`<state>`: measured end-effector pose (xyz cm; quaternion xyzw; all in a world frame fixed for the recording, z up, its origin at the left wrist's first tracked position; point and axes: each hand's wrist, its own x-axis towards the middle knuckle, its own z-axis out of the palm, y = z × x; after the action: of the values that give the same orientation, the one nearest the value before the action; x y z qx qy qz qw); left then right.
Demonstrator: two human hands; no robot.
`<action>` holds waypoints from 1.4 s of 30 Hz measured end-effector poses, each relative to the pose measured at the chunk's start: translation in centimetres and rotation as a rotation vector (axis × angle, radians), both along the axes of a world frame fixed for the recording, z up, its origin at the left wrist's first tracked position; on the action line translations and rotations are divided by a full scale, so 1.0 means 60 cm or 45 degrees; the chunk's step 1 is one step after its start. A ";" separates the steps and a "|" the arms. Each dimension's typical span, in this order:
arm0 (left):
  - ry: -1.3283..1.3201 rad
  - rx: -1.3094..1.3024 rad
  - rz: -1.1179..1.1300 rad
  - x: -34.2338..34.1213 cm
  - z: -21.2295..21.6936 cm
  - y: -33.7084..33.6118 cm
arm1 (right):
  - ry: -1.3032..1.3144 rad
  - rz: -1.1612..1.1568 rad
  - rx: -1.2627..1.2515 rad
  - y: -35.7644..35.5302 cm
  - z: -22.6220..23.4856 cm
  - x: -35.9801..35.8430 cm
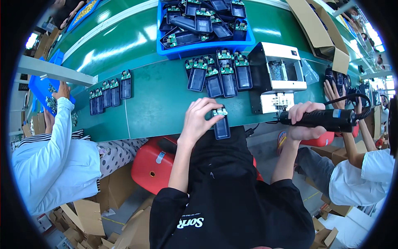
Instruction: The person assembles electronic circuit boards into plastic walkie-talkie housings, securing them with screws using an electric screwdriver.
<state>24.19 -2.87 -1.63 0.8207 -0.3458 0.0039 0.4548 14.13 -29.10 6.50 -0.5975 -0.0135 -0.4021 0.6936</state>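
Observation:
My left hand is closed at the table's front edge, thumb and fingers pinching the top of a black plastic housing with a small green circuit board at that end. In my right hand is a black electric screwdriver, lying nearly level with its tip pointing left. That tip is at the front of a white and black screw feeder. Just beyond my left hand, several more black housings with green boards lie in a cluster.
A blue bin heaped with housings stands at the back. To the left is a row of housings; beyond it a co-worker handles a blue tray. Another co-worker works at right, near an open cardboard box. The screwdriver's cable loops rightward.

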 end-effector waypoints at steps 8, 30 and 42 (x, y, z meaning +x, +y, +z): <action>0.063 -0.003 -0.056 -0.029 -0.012 -0.047 | -0.149 0.304 0.010 0.108 -0.037 0.042; 0.041 -0.034 -0.102 -0.029 -0.011 -0.045 | -0.009 0.451 0.097 0.137 -0.077 0.051; 0.039 -0.044 -0.111 -0.026 -0.010 -0.045 | 0.034 0.459 0.046 0.146 -0.077 0.052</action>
<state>22.66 -5.57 -2.23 0.7969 -0.3741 -0.0225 0.4738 17.25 -20.34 1.91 -0.5780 -0.1039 -0.2633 0.7653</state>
